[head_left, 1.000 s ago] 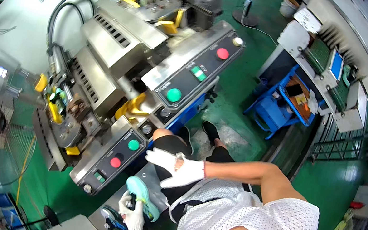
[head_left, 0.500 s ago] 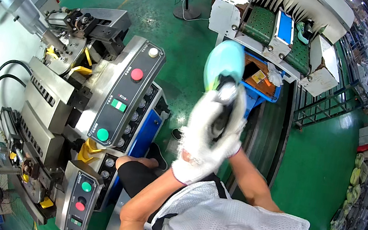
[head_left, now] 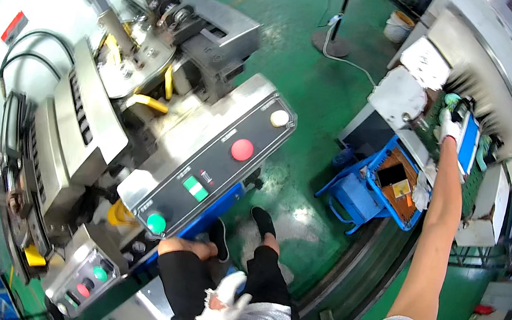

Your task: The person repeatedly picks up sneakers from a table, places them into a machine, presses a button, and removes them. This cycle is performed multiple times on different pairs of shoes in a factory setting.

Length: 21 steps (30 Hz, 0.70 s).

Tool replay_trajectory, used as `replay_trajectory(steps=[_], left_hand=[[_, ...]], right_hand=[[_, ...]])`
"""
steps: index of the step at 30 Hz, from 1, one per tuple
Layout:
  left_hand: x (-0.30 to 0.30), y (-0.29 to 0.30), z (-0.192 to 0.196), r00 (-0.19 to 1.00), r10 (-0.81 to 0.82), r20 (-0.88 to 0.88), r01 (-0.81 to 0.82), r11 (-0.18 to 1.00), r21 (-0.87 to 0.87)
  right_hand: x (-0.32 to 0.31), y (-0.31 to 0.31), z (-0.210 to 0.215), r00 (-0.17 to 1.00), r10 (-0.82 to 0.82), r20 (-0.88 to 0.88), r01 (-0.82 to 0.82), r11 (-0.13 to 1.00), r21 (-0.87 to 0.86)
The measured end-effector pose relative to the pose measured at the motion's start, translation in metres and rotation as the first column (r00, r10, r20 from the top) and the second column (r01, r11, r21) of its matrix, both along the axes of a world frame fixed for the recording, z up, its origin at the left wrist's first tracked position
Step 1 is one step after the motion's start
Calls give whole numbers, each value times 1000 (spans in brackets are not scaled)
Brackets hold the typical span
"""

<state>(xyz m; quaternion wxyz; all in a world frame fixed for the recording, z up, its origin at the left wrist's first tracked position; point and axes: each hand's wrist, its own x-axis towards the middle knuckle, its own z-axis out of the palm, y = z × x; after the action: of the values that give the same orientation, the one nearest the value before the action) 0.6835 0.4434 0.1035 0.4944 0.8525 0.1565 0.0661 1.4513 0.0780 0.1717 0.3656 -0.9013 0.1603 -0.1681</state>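
My right hand (head_left: 450, 128), in a white glove, is stretched far out to the upper right over a green perforated conveyor belt (head_left: 436, 111). Its fingers are closed at a turquoise and black shoe (head_left: 452, 101), partly hidden by the hand and blurred. Just beside that hand lies a blue panel with a white edge (head_left: 468, 143), and past it sits another turquoise and black piece (head_left: 485, 153). My left hand (head_left: 225, 302), also gloved, hovers over my lap with its fingers apart and nothing in them.
At left stands a metal machine with a button panel (head_left: 215, 167) and a second, smaller panel (head_left: 87, 277). A blue cart with a brown tray (head_left: 397, 159) is beneath the conveyor's near end. A stand (head_left: 331, 41) with a trailing cable and a bucket (head_left: 398, 27) are farther back.
My hands, together on the shoe before, have parted. The right has carried it out to the conveyor; the left has dropped toward my lap. The view has turned, shifting the conveyor rightward.
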Motion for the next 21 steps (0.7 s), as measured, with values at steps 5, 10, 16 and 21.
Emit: replay_trajectory(steps=[5,10,16,21], left_hand=[[-32,11,-1,979,182,-91,-182,983,9],[-70,20,11,933,326,-152,-345,931,-120],[-196,18,18,682,727,-82,-731,673,-110],[-348,-30,4,225,974,-40,-956,228,185]], right_hand=[[-37,-4,-15,985,167,52,-153,966,-208],[-324,154,-83,853,522,4,-491,799,346],[-596,289,-121,305,915,-265,-680,404,612],[-700,365,-68,-381,891,-246,-834,-217,507]])
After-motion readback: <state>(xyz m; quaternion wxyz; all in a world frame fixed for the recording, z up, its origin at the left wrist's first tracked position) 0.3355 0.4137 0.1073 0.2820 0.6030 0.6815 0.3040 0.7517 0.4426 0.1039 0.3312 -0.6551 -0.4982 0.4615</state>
